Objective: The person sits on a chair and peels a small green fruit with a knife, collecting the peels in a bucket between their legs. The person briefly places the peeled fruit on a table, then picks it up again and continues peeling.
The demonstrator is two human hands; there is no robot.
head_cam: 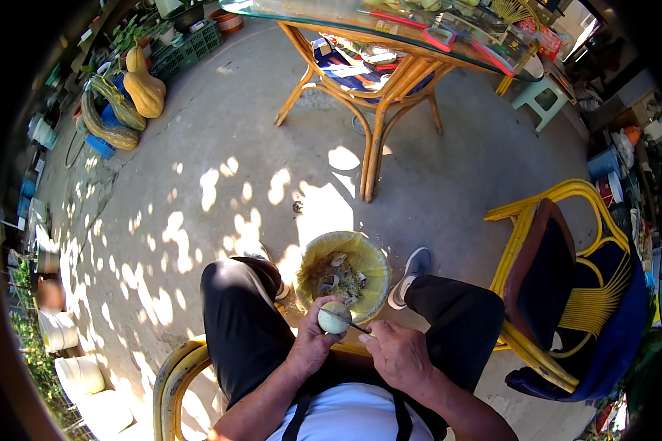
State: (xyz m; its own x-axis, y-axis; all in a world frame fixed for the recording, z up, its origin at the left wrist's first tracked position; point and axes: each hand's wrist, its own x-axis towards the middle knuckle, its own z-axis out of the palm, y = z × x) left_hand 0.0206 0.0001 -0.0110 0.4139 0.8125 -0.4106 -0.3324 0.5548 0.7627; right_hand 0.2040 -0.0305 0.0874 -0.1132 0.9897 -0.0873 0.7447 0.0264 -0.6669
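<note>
My left hand [310, 337] grips a round, pale green fruit or vegetable [337, 324], perhaps a small melon. In my right hand [398, 353] is a thin knife [358, 328], its blade lying against the upper face of the pale fruit; whether it has cut in is too small to tell. Both hands are close together in front of my lap. Just beyond them, between my feet, a waste bin [379, 259] lined with a yellowish bag holds peelings and scraps [342, 278]. The fruit overlaps the bin's near rim in the view.
A glass-topped rattan table [331, 16] stands ahead, bearing red-handled tools [440, 38]. To the right is a yellow rattan chair [571, 275] with dark cloth. Large squashes [143, 88] lie at the far left, near a green crate [190, 47]. White buckets [80, 377] line the left side.
</note>
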